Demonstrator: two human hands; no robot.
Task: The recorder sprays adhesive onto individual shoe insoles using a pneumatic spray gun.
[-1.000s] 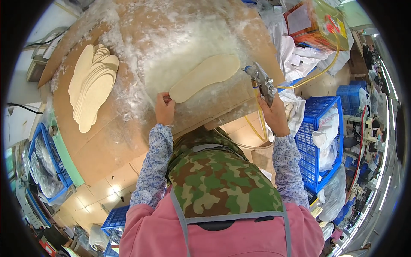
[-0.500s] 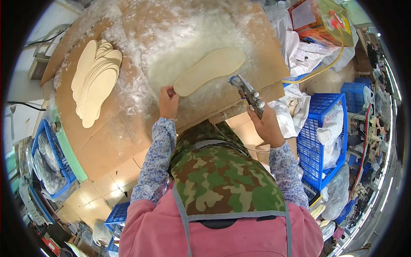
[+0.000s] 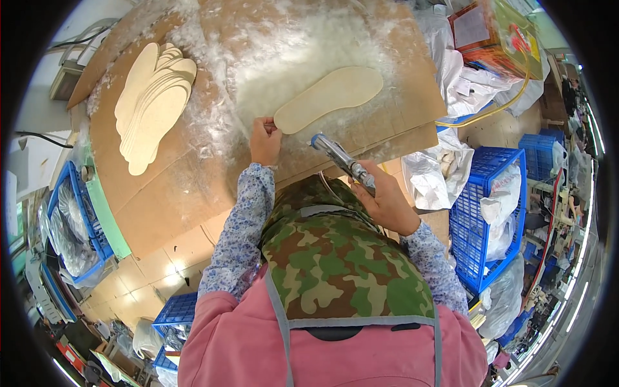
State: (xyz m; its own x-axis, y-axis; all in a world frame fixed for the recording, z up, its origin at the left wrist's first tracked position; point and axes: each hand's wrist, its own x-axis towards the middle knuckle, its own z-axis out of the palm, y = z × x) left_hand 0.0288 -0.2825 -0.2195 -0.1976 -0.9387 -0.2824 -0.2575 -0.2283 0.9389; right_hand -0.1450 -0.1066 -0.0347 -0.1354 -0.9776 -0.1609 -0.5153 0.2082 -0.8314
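Note:
A pale cream insole [image 3: 330, 100] lies slantwise on a cardboard sheet [image 3: 169, 209] coated with whitish, fibrous residue. My left hand [image 3: 264, 143] is closed at the insole's near left end, thumb and fingers pinched at its edge. My right hand [image 3: 388, 198] is wrapped round the grip of a metal spray gun [image 3: 338, 155]. The gun's blue-ringed nozzle points up and left toward the insole, a short way off its lower edge. Left of my left hand, a fanned stack of similar insoles [image 3: 155, 103] rests on the cardboard. Whether spray is coming out, I cannot tell.
A yellow hose [image 3: 490, 113] runs from a tin-like container [image 3: 493, 39] at the back right. Blue crates [image 3: 474, 216] with plastic bags stand to the right, beside a white sack [image 3: 429, 180]. Another blue crate [image 3: 97, 235] sits at the left.
My right hand has brought the spray gun leftward, so its nozzle is nearer the insole's left end. My left hand still pinches that end. The whole view has shifted slightly.

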